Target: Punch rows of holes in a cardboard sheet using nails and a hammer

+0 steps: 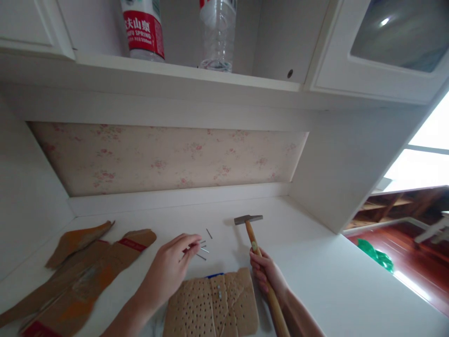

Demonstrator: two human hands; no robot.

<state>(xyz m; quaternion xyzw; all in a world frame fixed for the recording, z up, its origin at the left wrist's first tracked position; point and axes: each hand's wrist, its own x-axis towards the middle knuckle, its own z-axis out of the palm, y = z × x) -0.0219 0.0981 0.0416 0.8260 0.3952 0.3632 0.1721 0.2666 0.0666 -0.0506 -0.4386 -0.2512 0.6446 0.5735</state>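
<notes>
My right hand [265, 269] is closed around the wooden handle of a hammer [253, 238], its steel head raised at the far end. Several loose nails [204, 249] lie on the white surface, one nail [209, 233] a little apart from the others. Right at this group is my left hand [174, 260], its thumb and fingers pinched together; what is between the fingertips is hidden. Between both forearms sits a piece of brown cardboard [185, 299] dotted with many small holes. Small shiny spots [220, 292] show near its upper middle.
Torn cardboard strips [94, 267] lie at the left. Overhead, a cabinet shelf [189, 75] holds a red-labelled bottle [143, 32] and a clear bottle [217, 37]. A white side panel [336, 154] bounds the right. Something green [375, 255] is on the reddish floor.
</notes>
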